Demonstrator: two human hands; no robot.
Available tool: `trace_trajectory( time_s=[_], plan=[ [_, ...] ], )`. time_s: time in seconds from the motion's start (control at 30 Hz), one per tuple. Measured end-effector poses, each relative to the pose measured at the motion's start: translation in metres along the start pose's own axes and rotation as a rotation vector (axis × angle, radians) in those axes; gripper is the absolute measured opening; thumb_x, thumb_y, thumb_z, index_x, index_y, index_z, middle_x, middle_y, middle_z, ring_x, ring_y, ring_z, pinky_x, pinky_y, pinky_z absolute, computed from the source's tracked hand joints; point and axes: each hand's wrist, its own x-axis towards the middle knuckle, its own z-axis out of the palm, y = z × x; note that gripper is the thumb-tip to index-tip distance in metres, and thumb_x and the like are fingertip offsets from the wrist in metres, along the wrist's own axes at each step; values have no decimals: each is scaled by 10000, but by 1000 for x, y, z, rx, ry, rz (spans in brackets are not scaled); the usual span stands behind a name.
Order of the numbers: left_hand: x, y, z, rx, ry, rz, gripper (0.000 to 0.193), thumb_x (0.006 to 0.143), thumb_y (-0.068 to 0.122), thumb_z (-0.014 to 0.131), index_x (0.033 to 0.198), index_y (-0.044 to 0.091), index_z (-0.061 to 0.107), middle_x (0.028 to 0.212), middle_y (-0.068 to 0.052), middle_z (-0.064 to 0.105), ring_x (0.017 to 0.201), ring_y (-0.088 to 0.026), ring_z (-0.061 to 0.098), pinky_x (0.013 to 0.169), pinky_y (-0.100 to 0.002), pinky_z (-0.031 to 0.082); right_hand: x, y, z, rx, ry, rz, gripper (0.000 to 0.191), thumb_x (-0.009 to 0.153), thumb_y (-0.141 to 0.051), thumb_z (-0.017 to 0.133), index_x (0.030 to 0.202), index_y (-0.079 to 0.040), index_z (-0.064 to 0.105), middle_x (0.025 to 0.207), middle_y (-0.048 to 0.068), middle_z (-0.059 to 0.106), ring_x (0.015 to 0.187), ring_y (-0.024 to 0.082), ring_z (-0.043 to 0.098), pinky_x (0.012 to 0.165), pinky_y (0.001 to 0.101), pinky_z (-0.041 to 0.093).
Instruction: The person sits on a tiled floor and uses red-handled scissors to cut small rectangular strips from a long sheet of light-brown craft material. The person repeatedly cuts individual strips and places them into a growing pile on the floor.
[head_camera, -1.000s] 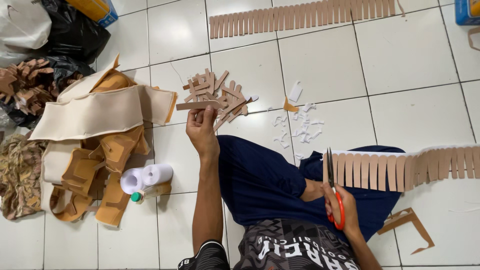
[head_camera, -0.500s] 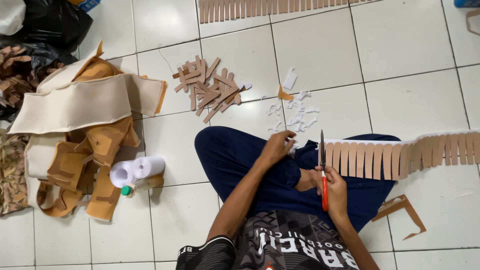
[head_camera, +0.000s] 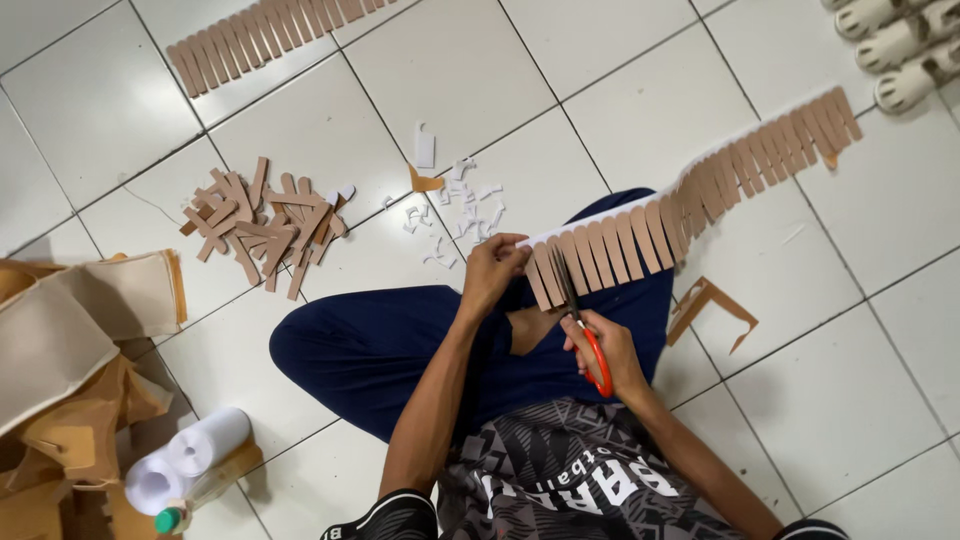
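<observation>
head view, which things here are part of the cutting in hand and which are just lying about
In use: fringed tan strip, held by left hand; orange-handled scissors in right hand.
Lying about: pile of cut tan strips, white rolls, second fringed strip.

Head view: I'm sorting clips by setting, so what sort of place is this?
Likely an informal floor workshop: white tiled floor, a pile of cut tan strips, and stacked tan material sheets.

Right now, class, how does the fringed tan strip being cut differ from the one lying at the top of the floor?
The held strip is gripped by the left hand with scissors in the right hand at its end, and shows a white edge; the far strip lies flat, untouched. Both are tan and slit into tabs.
</observation>
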Motion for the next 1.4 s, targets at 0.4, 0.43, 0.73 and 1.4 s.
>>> trace_trajectory(
  time_s=[0.4,0.43,0.73,1.4],
  plan=[
    [-32,34,8,59,44,73,260,957,72,688,1162,-89,683,971,-109,745,825,-135,725,703,-265,633,-16,-7,-12,-82,-248,143,452,992,-414,589,1035,31,648,549,26,600,433,133,608,404,272,517],
    [-33,37,8,37,32,82,260,960,71,685,1165,-89,679,976,-109,745,838,-137,726,711,-266,636,-14,-11,-10,-52,-217,115,424,954,-399,584,1168,-34,617,553,11,597,429,130,602,392,277,512],
    [-48,54,18,-50,-5,-54,282,928,67,694,1166,-83,685,929,-123,731,807,-157,731,712,-269,669,4,-18,15,-65,-11,-152,381,974,-360,600,1107,-16,692,537,39,600,438,133,599,422,271,476],
    [-72,107,-13,-2,157,145,341,889,126,762,1171,-55,696,978,-128,767,881,-129,737,767,-240,613,37,-61,13,-53,-81,-586,387,981,-268,675,1187,59,672,763,46,667,628,76,610,555,247,473]
  ],
)
